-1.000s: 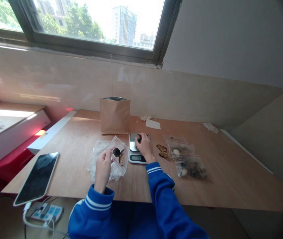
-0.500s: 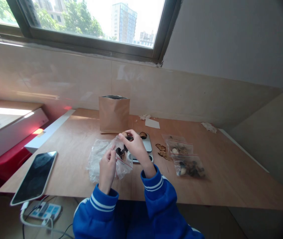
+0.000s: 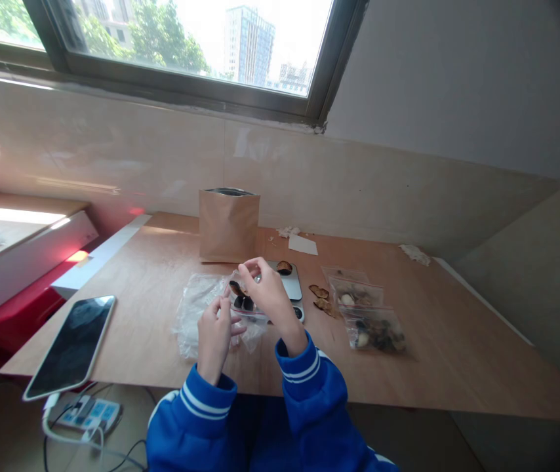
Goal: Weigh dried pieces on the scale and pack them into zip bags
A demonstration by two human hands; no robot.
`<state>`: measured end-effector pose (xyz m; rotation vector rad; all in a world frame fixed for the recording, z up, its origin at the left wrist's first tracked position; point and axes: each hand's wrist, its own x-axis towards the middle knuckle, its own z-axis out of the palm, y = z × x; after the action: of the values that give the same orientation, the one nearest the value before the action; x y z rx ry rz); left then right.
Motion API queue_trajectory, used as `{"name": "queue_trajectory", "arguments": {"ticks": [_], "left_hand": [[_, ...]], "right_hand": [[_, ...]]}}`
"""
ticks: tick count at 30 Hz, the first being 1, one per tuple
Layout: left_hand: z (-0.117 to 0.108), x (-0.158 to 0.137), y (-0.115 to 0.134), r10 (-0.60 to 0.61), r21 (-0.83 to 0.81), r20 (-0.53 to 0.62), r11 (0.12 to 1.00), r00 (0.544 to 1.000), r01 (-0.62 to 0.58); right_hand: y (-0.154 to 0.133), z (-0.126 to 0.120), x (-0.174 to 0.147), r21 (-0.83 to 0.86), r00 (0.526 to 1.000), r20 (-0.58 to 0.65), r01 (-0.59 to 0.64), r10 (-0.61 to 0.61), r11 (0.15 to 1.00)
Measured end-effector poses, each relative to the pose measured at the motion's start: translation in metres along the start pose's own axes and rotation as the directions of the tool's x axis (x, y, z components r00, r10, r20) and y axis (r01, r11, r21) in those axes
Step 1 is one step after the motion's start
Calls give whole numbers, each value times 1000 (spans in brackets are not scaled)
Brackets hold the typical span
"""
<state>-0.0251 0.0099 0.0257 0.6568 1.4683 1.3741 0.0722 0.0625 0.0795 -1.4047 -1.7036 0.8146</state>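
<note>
A clear zip bag (image 3: 249, 313) with dark brown dried slices inside is held up above the table's middle. My left hand (image 3: 214, 334) pinches its near left edge between thumb and forefinger, the other fingers spread below. My right hand (image 3: 271, 293) is curled at the bag's upper edge, its fingertips closed on the plastic; no slice shows in them. Behind my right hand is a small white scale (image 3: 292, 283), partly hidden, with a brown dried slice (image 3: 284, 267) on it. Flat empty plastic bags (image 3: 192, 314) lie beside my left hand.
An open brown paper pouch (image 3: 229, 226) stands at the back. Loose dried slices (image 3: 326, 306) lie right of the scale, near filled zip bags (image 3: 376, 333). A white card (image 3: 303, 244) lies behind. A tablet (image 3: 71, 347) overhangs the front left edge, above a power strip (image 3: 94, 414).
The dark slice at my right fingertips no longer shows there, and dark slices show in the bag. My left lower fingers have spread out. The view has shifted slightly.
</note>
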Motion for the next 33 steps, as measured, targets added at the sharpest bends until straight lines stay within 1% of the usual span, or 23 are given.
{"name": "queue_trajectory", "arguments": {"ticks": [2,5,7,9,11,13,16,18,19,21,23,25,27,29,30,32,33], "left_hand": [[0,1,-1,5,11,-9,1000,1000,-5],[-1,1,-2,-1,23,18,1000,1000,1],[0,1,-2,-20,32,42,999,999,18],[0,0,-2,-33,33,49,999,998,31],[0,-1,-1,-34,27,41,999,999,33],[0,-1,-1,-25,16,36,1000,999,25],[-2,0,-2,-9,-11,44,1000,999,9],[-4,2,-3,-4,-36,52,999,999,6],[-5,3,-3,-4,-49,55,999,998,6],[-7,5,-3,3,-75,50,997,999,1],[-9,5,-2,26,-96,42,995,999,-22],[-10,4,-2,71,-99,29,993,997,-68],[-10,3,-2,127,-82,28,989,992,-124],[-11,2,-2,172,-62,32,984,985,-170],[-11,1,-3,191,-56,38,980,981,-189],[-11,1,-4,218,-50,49,975,975,-216],[-10,1,-4,226,-46,52,974,973,-224]], "right_hand": [[-2,-4,-2,30,1000,15,-10,10,1000],[-3,-5,-1,177,1000,6,-18,18,984],[-2,-3,2,290,1000,-8,17,-15,957],[-1,1,5,367,999,-13,52,-51,929],[0,5,7,400,998,4,63,-70,914],[1,7,8,389,995,26,83,-101,917],[4,5,11,269,976,-8,211,-217,940],[14,-1,17,131,956,-82,290,-281,948],[22,-4,21,50,948,-127,300,-291,953],[47,-12,32,-118,939,-211,252,-272,961],[78,-17,42,-287,947,-241,139,-212,948],[109,-21,49,-429,969,-207,37,-138,903],[132,-22,51,-518,987,-130,15,-96,855],[144,-23,50,-562,994,-82,9,-67,827],[147,-24,49,-572,995,-78,4,-59,820],[145,-24,48,-565,994,-93,-5,-57,825],[141,-25,47,-540,993,-101,2,-67,842]]}}
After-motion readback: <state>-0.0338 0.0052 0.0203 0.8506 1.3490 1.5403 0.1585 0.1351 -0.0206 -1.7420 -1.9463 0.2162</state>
